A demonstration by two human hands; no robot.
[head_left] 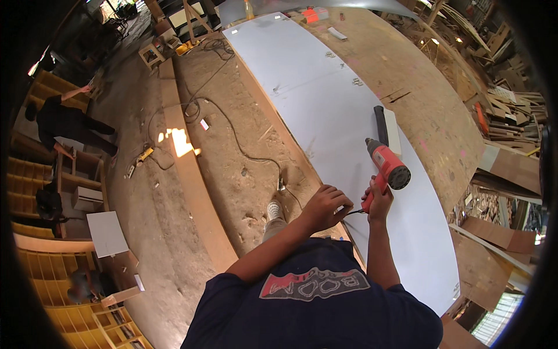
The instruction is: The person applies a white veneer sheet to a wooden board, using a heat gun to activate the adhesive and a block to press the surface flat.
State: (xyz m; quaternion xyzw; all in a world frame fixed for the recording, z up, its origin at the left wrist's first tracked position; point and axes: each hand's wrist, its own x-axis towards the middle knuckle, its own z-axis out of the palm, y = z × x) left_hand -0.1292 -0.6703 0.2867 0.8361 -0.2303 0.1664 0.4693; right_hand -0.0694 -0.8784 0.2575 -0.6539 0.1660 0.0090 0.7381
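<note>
A red heat gun (386, 166) with a dark nozzle is in my right hand (381, 200), fingers wrapped round its handle. Its nozzle points away from me over a long, pale grey-blue panel (349, 139). From the handle's base a dark power cord (356, 212) runs to the curled fingers of my left hand (326, 207), which is closed at the panel's near left edge. Just beyond the nozzle lies a white block-like tool with a black grip (390, 131). Small metal pieces (357, 82) lie along the panel's right edge.
A brown worktable (430, 110) extends beneath and right of the panel. Cable (244, 152) trails across the dirt floor beside a long wooden board (195, 174). Two people (70, 122) are at the left by wooden cabinet frames. Scrap wood (505, 110) is piled at the right.
</note>
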